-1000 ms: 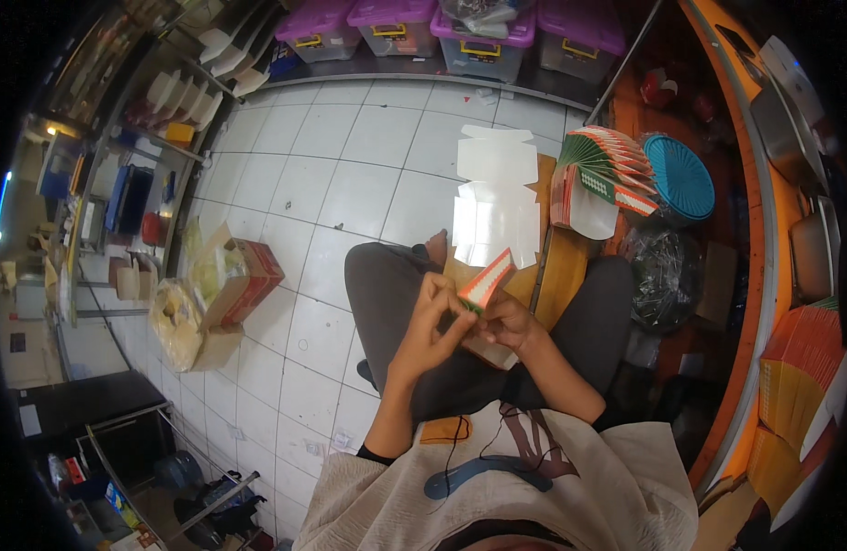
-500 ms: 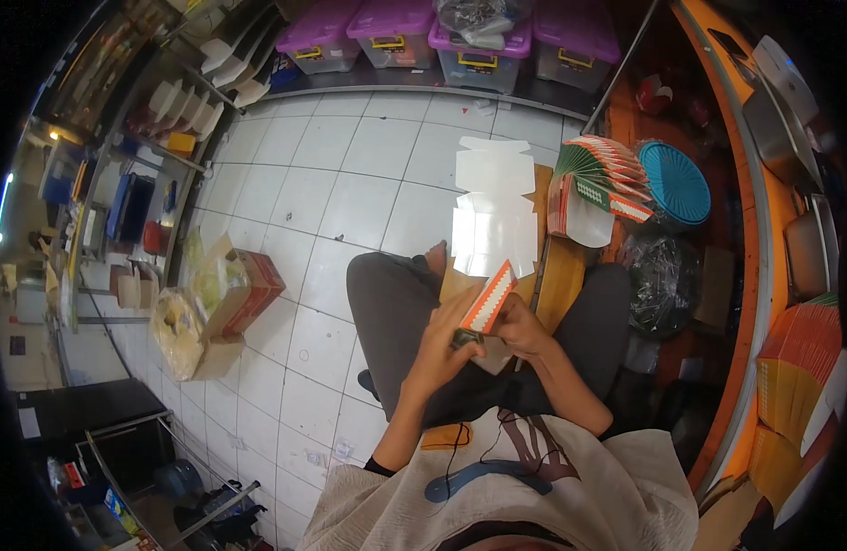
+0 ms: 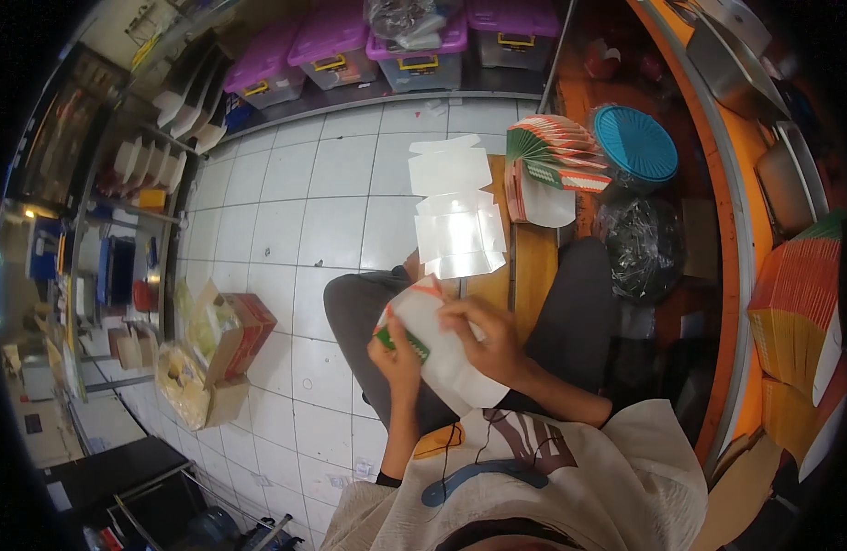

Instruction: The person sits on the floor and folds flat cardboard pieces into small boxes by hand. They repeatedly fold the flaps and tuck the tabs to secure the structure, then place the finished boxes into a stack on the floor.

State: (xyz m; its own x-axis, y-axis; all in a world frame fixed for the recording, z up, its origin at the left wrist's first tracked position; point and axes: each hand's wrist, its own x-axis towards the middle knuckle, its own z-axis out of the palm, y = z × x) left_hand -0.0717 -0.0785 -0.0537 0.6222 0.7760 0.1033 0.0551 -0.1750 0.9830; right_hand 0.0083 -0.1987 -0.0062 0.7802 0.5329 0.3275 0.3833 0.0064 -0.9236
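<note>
Over my lap, a paper food carton [image 3: 453,360] lies tilted, its white inner side up and red and green print at its edges. My left hand [image 3: 398,360] grips its green printed side, thumb on top. My right hand [image 3: 489,338] is closed at the carton's upper right, fingertips pinched against its edge; what lies under the fingers is partly hidden. Beyond my hands, a flat white box blank [image 3: 451,170] lies unfolded on a wooden bench [image 3: 526,266]. To its right sits a fanned stack of red and green cartons [image 3: 543,151].
A blue-lidded tub [image 3: 634,142] and a black plastic bag [image 3: 639,253] stand right of the bench. Purple-lidded bins [image 3: 423,60] line the far shelf. At left, an opened cardboard box [image 3: 240,340] is on the tiled floor. More cartons [image 3: 790,312] are stacked far right.
The carton has been turned from edge-on to show its white inside, and both hands have shifted left with it. My right hand has come up to its upper edge. The view has swung right.
</note>
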